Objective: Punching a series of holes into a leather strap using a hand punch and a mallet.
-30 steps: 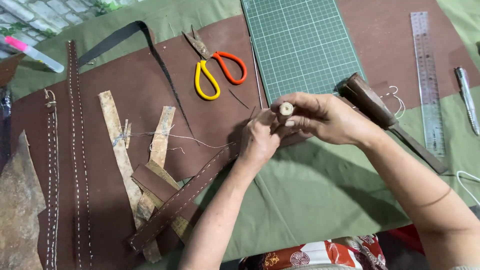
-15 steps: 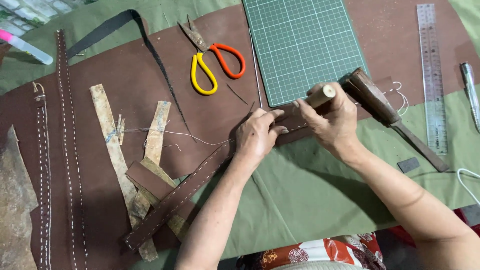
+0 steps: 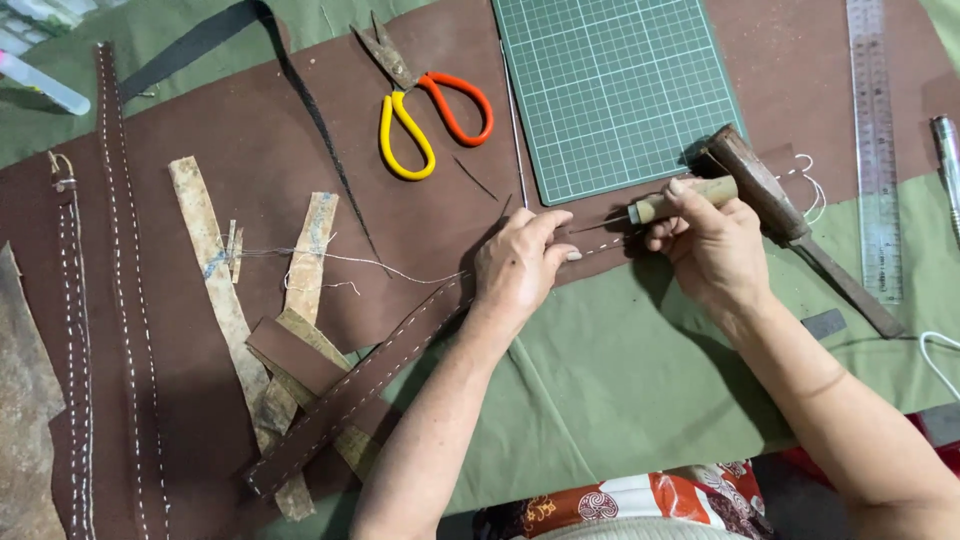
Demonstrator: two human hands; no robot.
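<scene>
— Strap (image 3: 400,350) runs from lower left to frame centre, stitched along most of its length. Left hand (image 3: 515,265) lies flat on it.

— Right hand (image 3: 705,235) grips an awl (image 3: 660,205) at the unstitched end.

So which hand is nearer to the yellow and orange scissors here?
Left. The left hand presses the stitched brown strap just below and right of the scissors; the right hand, holding a wooden-handled awl, sits farther right, by the mallet.
</scene>
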